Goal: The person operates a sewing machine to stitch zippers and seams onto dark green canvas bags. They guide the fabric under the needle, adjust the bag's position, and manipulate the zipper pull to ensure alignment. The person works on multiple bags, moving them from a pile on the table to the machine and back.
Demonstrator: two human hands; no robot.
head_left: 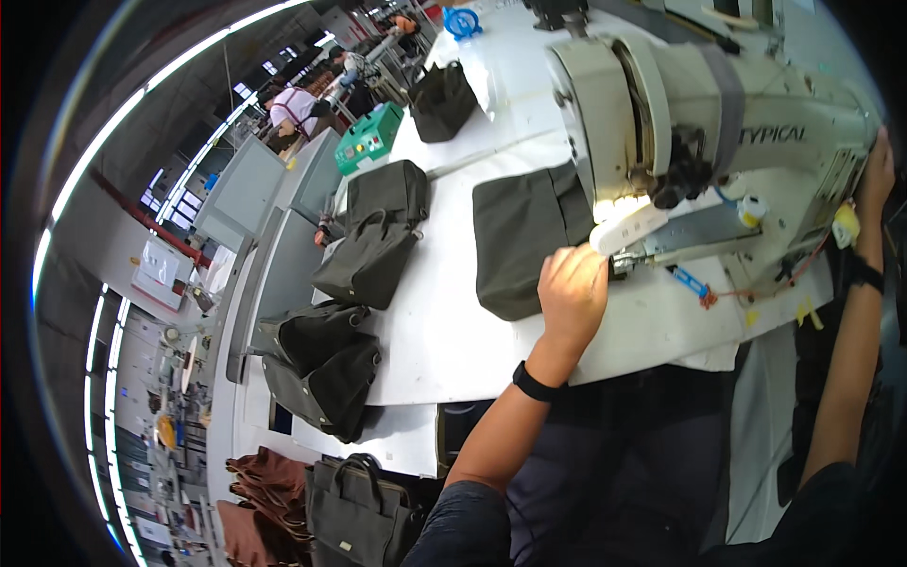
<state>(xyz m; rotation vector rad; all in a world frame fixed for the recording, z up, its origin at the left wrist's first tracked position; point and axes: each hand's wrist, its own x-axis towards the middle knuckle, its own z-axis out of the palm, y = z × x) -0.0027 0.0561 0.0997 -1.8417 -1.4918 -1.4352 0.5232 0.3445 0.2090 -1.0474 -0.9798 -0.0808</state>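
My left hand [573, 288] is raised at the sewing machine [756, 132], just below its lit needle area, fingers curled together; what they hold is hidden. A dark olive fabric piece [510, 241] lies under the machine head, beside and behind that hand. My right hand [877, 170] reaches up to the handwheel at the machine's right end, fingers wrapped over its edge, partly out of clear view. A blue-handled tool [692, 282] rests beside the needle plate.
Several olive bags [373, 241] lie along the left of the white table [435, 350]; another [439, 99] sits farther back beside a green box [368, 137]. Brown bags [260, 491] and a grey bag [359, 510] are stacked lower left. Other workers [298, 113] stand in the distance.
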